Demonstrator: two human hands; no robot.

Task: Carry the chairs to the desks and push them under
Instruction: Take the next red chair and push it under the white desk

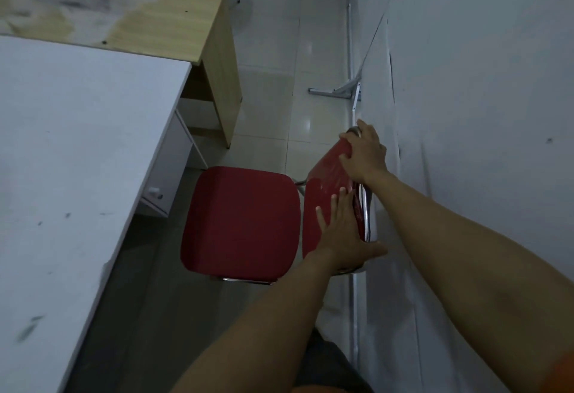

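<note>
Chair sits on the floor just beside the white surface, seat facing it but not under yet. My guess is we're at the push-in step: right hand wrapped over the backrest top, left hand flat on it, fingers straight. Next move needs a straight shove, steering clear of the drawer unit

No readable text, label, brand, number or sign is showing anywhere: not on the red chair, nor on the white desk to the chair's left, the wooden desk beyond the chair, or the wall to the chair's right.
</note>
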